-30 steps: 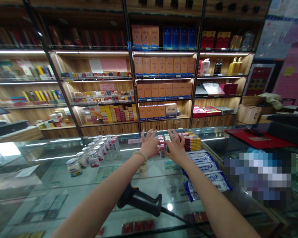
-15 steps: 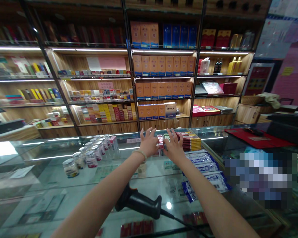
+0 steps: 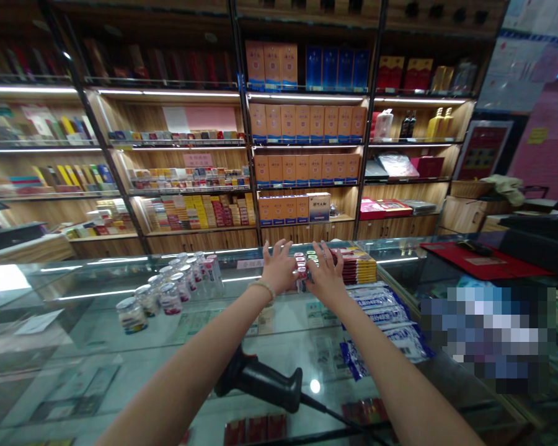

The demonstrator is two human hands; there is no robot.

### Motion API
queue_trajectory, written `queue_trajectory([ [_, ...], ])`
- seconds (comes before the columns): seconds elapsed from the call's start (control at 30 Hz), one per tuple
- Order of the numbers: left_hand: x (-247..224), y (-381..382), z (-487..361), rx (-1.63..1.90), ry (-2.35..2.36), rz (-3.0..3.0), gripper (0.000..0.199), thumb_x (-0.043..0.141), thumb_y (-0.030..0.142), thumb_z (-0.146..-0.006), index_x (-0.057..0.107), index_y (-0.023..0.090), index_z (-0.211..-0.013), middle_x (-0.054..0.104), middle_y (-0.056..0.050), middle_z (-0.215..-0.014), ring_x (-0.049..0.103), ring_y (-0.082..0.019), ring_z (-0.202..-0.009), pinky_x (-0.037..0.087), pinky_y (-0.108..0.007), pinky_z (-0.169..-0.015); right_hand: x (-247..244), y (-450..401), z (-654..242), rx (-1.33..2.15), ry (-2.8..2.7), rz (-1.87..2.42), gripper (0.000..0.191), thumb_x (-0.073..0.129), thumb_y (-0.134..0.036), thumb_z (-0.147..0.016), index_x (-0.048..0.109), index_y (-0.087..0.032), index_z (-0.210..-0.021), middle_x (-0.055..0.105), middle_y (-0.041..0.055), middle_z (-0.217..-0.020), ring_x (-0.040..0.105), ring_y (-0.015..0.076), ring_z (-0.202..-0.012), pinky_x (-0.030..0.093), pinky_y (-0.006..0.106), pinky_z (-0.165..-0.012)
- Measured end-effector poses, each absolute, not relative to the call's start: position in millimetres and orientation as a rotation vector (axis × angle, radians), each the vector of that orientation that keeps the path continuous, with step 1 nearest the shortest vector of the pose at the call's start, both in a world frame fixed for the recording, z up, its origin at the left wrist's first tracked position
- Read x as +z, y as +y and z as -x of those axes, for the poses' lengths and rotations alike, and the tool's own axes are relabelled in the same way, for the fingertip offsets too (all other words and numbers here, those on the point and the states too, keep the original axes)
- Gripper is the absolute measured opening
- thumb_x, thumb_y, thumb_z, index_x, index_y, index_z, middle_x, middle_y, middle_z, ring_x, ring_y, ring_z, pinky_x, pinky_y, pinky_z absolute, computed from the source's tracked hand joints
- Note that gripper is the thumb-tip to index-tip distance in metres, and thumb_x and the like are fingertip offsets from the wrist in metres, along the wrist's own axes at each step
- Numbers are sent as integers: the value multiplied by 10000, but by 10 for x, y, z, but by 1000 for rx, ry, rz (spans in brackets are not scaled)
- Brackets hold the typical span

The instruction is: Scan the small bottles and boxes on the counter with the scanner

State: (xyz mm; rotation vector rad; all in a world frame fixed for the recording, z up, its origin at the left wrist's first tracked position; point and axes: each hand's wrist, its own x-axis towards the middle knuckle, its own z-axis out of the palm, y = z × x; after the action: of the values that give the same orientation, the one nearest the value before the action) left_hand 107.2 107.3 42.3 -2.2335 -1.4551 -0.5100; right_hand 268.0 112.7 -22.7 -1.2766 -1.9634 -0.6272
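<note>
Small packs with pink-red tops stand in a close group on the glass counter, and packs with green tops are beside them. My left hand is against the left side of this group, its fingers spread and pointing away from me. On the opposite side is my right hand, fingers also apart, partly covering the green-topped packs. Both thumbs and palms face the packs; exact contact is hard to make out. Just right of my right hand lies a stack of red and yellow packets.
Several lidded jars stand in rows at left. Blue-and-white packets lie under and beside my right forearm. A black handheld scanner with a cable is nearest me. A red mat is at right; stocked shelves rise behind the counter.
</note>
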Motion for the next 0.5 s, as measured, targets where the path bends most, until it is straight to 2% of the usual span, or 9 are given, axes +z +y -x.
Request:
queue_trajectory([
  [0.13, 432, 1069, -1069, -516, -1479, 2226, 167, 737, 381, -770, 746, 242, -861, 534, -106, -1456, 369, -337, -1415, 146, -663, -1185, -228, 1129, -2677, -636, -1967, 1280, 386, 710, -267, -772, 634, -209, -1146, 307, 161, -1619, 160, 325, -1517, 18, 605, -1189],
  [0.27, 431, 1072, -1063, -527, -1506, 2202, 264, 756, 398, -753, 710, 224, -946, 516, -125, -1458, 368, -333, -1414, 190, -638, -1187, -229, 1125, -2666, -655, -1965, 1303, 317, 706, -280, -781, 641, -217, -1085, 326, 158, -1611, 168, 331, -1514, 30, 608, -1188],
  [0.5, 440, 1078, -1049, -526, -1561, 2186, 500, 768, 427, -738, 618, 260, -1185, 444, -120, -1521, 295, -330, -1467, 168, -649, -1190, -213, 1096, -2682, -669, -1987, 1313, 371, 737, -314, -766, 635, -217, -1110, 294, 162, -1624, 140, 346, -1519, 33, 609, -1189],
])
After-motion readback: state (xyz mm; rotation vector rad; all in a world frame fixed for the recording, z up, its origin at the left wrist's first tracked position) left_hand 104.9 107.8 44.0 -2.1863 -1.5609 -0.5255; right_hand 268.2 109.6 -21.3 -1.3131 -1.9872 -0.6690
